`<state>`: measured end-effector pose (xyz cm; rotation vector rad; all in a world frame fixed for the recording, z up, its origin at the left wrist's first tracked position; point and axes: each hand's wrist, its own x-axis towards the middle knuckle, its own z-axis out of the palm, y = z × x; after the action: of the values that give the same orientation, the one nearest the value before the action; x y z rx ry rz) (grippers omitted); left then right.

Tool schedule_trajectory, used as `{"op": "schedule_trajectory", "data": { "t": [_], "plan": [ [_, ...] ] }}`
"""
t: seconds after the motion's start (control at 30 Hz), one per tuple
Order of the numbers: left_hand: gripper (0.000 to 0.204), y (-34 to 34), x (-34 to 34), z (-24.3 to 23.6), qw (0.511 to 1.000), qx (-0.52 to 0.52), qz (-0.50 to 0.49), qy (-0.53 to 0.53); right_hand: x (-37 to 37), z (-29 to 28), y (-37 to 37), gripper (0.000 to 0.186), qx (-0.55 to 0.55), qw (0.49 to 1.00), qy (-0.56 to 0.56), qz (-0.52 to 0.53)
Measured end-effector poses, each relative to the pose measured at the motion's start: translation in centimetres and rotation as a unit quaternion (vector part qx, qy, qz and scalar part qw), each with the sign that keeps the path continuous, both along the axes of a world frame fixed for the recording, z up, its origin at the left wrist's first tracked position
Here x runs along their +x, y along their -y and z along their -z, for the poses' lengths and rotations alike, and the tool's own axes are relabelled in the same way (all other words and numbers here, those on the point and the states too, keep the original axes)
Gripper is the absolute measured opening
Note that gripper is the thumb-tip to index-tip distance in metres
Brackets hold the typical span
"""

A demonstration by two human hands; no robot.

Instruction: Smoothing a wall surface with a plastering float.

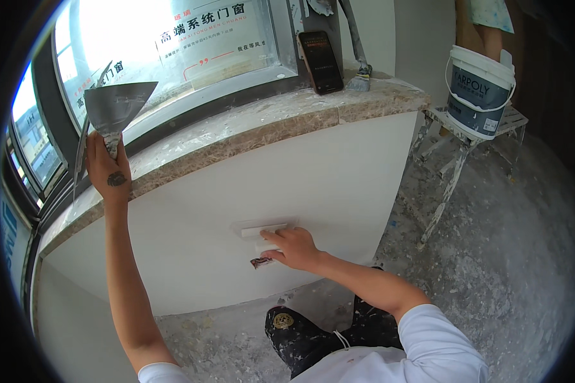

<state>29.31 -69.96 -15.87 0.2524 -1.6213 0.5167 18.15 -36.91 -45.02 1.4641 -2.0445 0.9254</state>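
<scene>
My left hand [110, 167] is raised at the sill's left part, closed round the handle of a wide metal putty knife [118, 101]; a second long, thin metal blade [80, 167] shows just behind it. Lower at centre, my right hand [291, 247] grips a white trowel [260, 231] with a pale, see-through plate lying against the smooth white wall face [326, 179] below the sill. A small dark, mottled piece [260, 262] shows at the trowel's lower end.
The stone sill [230, 137] bears a phone [319, 64] and brush [359, 79], below a window with printed film [217, 32]. At right, a bucket [479, 92] stands on a spattered step stool [445, 179], another person's limb [489, 32] beside it. My legs are on the stained floor [466, 268].
</scene>
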Motion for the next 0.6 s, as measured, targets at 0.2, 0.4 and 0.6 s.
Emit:
{"op": "schedule_trajectory", "data": {
  "t": [0.2, 0.4, 0.6],
  "plan": [
    [0.031, -1.9, -1.6, -2.6, 0.992, -0.086, 0.072, -0.054, -4.6, -5.7, -2.4, 0.053, -0.189, 0.979, -0.065, 0.028],
    [0.042, -2.9, -0.1, -0.9, 0.995, 0.093, 0.025, 0.010, 5.2, -0.8, 11.9, 0.056, -0.016, 0.998, -0.062, -0.016],
    [0.037, -4.9, 0.5, -1.6, 0.989, 0.145, 0.006, 0.026, 10.4, 9.1, 15.7, 0.051, 0.101, 0.994, 0.050, -0.012]
  ]
}}
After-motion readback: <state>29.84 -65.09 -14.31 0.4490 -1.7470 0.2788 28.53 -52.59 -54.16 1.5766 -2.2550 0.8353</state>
